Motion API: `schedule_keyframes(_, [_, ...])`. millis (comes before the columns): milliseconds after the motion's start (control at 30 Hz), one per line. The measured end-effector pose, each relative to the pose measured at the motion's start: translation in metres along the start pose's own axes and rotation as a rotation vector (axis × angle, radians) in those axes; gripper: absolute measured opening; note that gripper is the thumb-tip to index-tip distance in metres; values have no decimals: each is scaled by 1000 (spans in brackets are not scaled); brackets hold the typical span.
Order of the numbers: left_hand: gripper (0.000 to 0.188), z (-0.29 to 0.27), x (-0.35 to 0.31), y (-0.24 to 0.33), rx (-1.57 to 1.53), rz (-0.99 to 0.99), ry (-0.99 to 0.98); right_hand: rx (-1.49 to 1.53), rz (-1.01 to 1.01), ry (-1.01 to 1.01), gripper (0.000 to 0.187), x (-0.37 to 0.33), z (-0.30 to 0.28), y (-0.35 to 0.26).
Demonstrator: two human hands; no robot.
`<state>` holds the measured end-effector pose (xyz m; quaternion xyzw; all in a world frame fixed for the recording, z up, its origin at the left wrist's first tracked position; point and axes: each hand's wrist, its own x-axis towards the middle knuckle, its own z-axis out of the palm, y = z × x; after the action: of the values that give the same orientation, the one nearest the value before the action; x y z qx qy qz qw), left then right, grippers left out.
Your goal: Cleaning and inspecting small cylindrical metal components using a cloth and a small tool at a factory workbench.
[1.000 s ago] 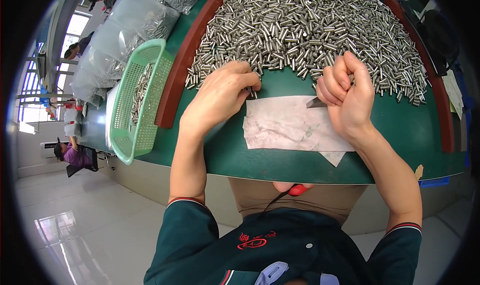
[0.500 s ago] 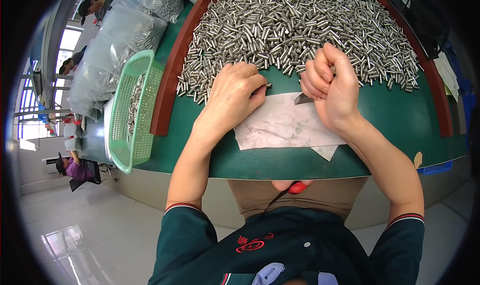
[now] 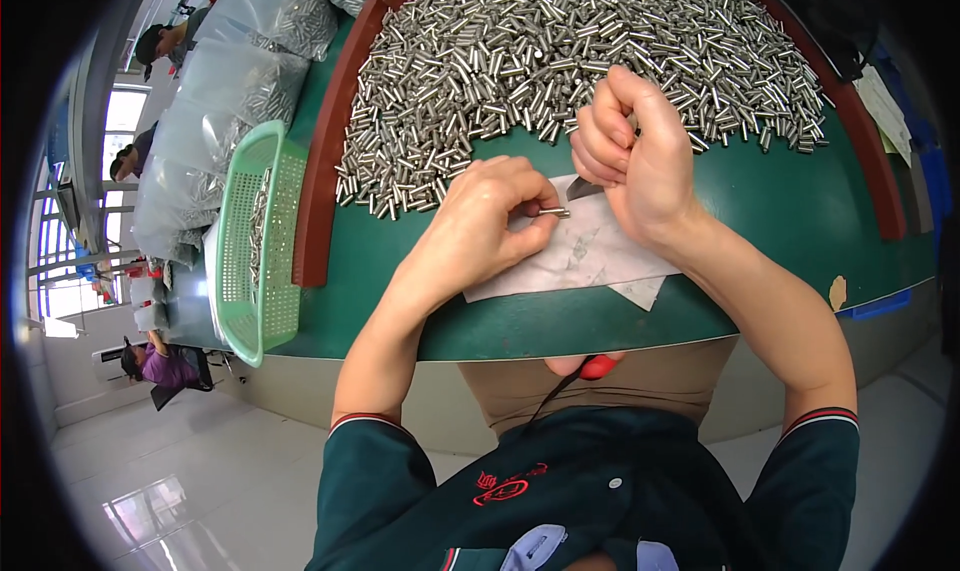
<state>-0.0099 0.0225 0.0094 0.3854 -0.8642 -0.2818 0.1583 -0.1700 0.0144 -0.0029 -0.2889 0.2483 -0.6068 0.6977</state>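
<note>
My left hand (image 3: pixel 485 216) is closed, thumb and forefinger pinching a short shiny metal pin (image 3: pixel 557 212) whose end sticks out to the right over the cloth. My right hand (image 3: pixel 645 161) is curled with the palm side turned up. From its fingers a grey, flat, blade-like metal piece (image 3: pixel 582 187) points toward the pin; the rest of it is hidden in the fist. Beneath both hands a pale pinkish, stained cloth (image 3: pixel 575 266) lies on the green tabletop (image 3: pixel 520 343). Beyond them spreads a large heap of similar metal pins (image 3: pixel 580 51).
Reddish-brown rails (image 3: pixel 316 221) border the heap on both sides. Left of it stands a light green perforated basket (image 3: pixel 235 316) with some pins inside. Clear plastic bags (image 3: pixel 225 81) of pins line the far left. Other people sit farther off. The table's front edge is near my body.
My left hand has come nearer to me and to the right, bringing the pin over the cloth. The two hands are closer together, and the whole view has shifted slightly.
</note>
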Motion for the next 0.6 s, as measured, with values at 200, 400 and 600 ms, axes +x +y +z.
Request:
schedule_keyframes(200, [12,4,0,0,92,60,114,-23,-23,2,38,-5,4,-9])
schedule_keyframes(400, [12,11,-1,0,102,61,163,-32,-37,-16,40,-7,3,-4])
schedule_keyframes(600, [11,14,-2,2,134,20,219,-27,-11,-22,40,-8,4,-6])
